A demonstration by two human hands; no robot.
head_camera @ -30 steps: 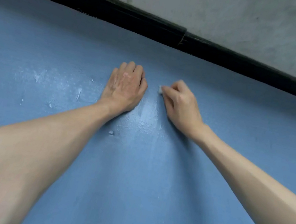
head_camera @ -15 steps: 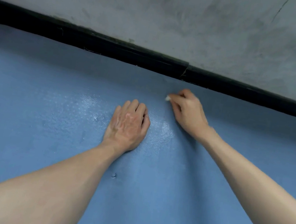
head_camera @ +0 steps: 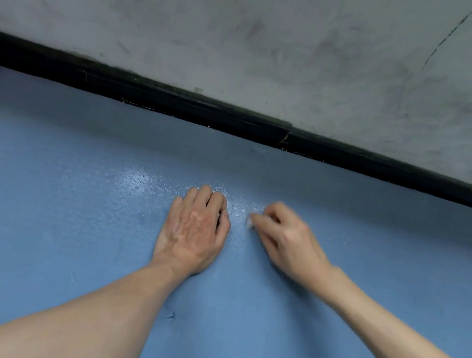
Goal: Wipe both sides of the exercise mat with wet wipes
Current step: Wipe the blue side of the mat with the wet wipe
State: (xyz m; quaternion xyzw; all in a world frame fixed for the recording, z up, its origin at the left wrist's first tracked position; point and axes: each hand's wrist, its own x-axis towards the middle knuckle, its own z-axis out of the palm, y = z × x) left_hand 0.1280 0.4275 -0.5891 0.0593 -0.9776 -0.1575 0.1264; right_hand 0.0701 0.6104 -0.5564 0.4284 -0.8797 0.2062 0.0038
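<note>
The blue exercise mat (head_camera: 67, 230) lies flat and fills the lower part of the view, with a wet sheen just beyond my fingers. My left hand (head_camera: 194, 231) rests palm down on the mat with its fingers together. Just to its right, my right hand (head_camera: 283, 241) is blurred by motion and pinches a small white wet wipe (head_camera: 250, 221) against the mat. Only a corner of the wipe shows past the fingertips.
A black skirting strip (head_camera: 237, 123) runs along the mat's far edge, with a scuffed grey wall (head_camera: 279, 41) above it. A small dent (head_camera: 171, 315) marks the mat beside my left forearm.
My right hand has slid the wipe back from near the skirting toward me, level with my left hand. The view has tilted up and shows more wall. My left hand has stayed planted.
</note>
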